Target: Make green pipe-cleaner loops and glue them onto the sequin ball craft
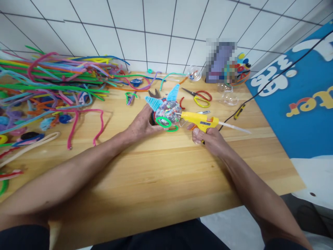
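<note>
While the L hand [142,122] steadies the speckled ball [166,110] from its left side, thumb on the near edge & fingers round the back, the R hand [212,139] has the yellow glue gun [199,119] by its handle, nozzle pointing L at the ball. Grip: L is closed round the ball's side or a dark base under it (can't tell which, the ball hides it); R is wrapped firmly on the gun, but whether the trigger's squeezed can't be made out. Ball sits mid-table, toward the back, w/ 2 lt-blue ears [173,93] standing on top & a green ring [163,122] on its near face; a 2nd green loop [172,129] shows just below, partly hidden. Step in hand is prob. gluing: tip is at the ball's R side, though contact vs. a slight gap is unclear, & no fresh glue can be picked out. Next move, I'd judge, calls for a still L hand, a small measured squeeze near the ring, then gun clear of the ears & whatever part's needed pressed on before the glue sets. Scissors [199,97] & a red pipe-cleaner bit [182,103] lie just behind, so mind the nozzle.
</note>
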`<state>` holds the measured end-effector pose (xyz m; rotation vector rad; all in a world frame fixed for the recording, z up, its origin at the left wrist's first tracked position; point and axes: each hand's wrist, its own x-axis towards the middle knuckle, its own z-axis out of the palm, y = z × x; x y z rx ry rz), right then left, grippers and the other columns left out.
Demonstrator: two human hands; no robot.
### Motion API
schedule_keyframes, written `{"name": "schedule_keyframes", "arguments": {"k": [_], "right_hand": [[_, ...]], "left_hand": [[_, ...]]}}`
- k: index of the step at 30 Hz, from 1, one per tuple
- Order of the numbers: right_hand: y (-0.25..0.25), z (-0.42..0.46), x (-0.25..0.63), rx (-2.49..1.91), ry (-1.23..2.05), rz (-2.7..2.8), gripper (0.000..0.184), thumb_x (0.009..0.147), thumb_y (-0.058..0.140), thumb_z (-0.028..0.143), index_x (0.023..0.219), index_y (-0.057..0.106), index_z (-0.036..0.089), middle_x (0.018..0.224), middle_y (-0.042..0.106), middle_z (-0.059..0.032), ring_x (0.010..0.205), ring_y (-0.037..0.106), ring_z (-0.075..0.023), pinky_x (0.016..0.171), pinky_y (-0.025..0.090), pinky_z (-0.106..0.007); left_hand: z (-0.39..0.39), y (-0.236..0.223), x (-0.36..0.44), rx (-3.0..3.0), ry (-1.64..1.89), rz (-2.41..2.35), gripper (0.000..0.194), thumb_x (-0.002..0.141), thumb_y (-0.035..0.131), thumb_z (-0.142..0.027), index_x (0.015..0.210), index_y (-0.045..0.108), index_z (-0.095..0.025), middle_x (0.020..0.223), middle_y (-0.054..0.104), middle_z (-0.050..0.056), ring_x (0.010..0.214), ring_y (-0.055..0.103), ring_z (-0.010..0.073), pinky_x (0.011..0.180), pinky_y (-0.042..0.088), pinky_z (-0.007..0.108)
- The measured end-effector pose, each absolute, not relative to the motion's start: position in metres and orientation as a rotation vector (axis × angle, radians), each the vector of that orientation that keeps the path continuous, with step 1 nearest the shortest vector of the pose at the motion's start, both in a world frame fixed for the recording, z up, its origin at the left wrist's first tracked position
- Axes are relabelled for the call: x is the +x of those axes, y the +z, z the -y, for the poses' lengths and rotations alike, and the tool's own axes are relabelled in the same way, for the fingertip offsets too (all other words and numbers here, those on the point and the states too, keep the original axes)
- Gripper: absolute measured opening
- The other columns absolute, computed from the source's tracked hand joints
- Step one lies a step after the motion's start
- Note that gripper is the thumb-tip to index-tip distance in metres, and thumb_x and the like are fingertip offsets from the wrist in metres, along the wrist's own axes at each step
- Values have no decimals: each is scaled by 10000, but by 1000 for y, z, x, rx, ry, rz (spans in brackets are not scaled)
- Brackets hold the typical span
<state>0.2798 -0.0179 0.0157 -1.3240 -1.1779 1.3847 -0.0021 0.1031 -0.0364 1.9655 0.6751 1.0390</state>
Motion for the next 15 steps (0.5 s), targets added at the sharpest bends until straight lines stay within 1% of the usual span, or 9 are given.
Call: {"name": "schedule_keyframes", "arguments": {"k": [6,10,15], "right_hand": [[15,17,280,-1305,1399,1179,521,823,894,679,962,748,199,681,532,55,564,406,-99,570,337,-295],[15,18,278,-1299,1396,1190,527,819,902,687,965,756,202,686,535,53,563,413,-96,571,344,-295],[16,17,272,-1291,1361,1191,541,810,908,709,965,760,211,718,552,43,570,422,-99,560,348,-297]], "left_hand": [[-105,-36,-2,2015,1071,-680,955,772,989,-630,1550,598,-236,1585,648,184,1503,614,416,1304,502,615],[-105,-36,-3,2026,1058,-684,975,768,988,-645,1555,589,-231,1592,644,189,1517,602,416,1307,498,607],[-105,-36,-2,2022,1063,-691,962,784,973,-655,1552,585,-223,1582,651,196,1494,625,411,1297,505,608]]}}
